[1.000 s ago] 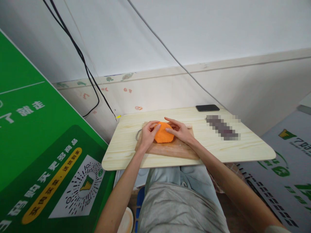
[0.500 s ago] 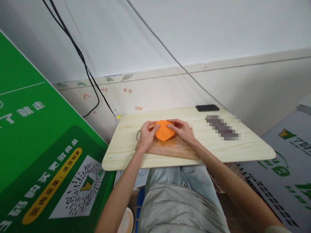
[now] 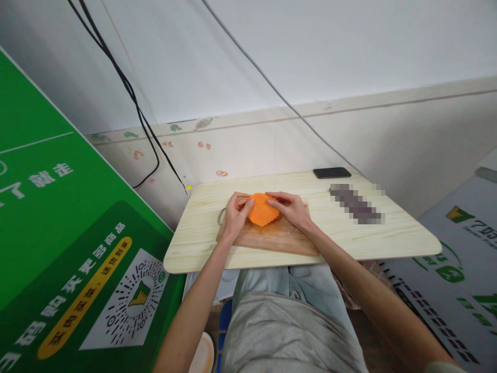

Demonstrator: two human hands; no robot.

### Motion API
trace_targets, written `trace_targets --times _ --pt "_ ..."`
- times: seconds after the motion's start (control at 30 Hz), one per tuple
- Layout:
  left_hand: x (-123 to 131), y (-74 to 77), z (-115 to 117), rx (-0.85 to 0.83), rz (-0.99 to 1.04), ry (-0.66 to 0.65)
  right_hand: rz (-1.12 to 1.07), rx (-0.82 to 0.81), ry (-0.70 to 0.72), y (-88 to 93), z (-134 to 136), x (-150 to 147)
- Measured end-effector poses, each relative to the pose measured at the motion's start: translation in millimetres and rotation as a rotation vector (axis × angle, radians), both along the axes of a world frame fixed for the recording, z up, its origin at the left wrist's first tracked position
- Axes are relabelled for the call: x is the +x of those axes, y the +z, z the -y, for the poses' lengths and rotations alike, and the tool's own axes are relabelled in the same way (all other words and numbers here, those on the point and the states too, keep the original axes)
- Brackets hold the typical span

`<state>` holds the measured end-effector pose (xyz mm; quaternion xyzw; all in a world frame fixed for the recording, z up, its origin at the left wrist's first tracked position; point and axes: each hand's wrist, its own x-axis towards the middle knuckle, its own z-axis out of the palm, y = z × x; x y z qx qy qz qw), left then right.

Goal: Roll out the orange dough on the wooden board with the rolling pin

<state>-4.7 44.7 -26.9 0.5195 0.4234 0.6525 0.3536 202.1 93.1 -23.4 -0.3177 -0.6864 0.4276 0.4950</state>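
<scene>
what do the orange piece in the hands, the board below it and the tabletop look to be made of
Orange piece: perhaps dough or clay; matte, rough-edged.
Board: probably wood; brown, uneven tone, dull finish.
Tabletop: wood or wood-look laminate; pale, streaky grain.

green panel [image 3: 66, 233] reads "就走", yellow strip [image 3: 84, 298] "买肉买菜,送货到家", grey panel [image 3: 464, 248] "7".

1. Orange piece [image 3: 263, 211]: matt, slightly rough, ragged-edged.
2. Board [image 3: 275, 240]: wood, smooth, dull.
3. Table [image 3: 373, 244]: pale wood-grain surface, smooth.
4. Phone [image 3: 332, 173]: smooth, dark, faintly glossy.
5. Shirt [image 3: 291, 331]: soft, wrinkled cloth, matt.
6. Wall [image 3: 310, 46]: smooth, matt.
</scene>
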Motion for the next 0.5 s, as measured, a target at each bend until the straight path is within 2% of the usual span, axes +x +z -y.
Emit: trace_targets --times 0.5 --pt "1.7 1.8 1.6 0.038 -0.073 0.009 0.028 0.042 0.045 5.9 2.6 1.2"
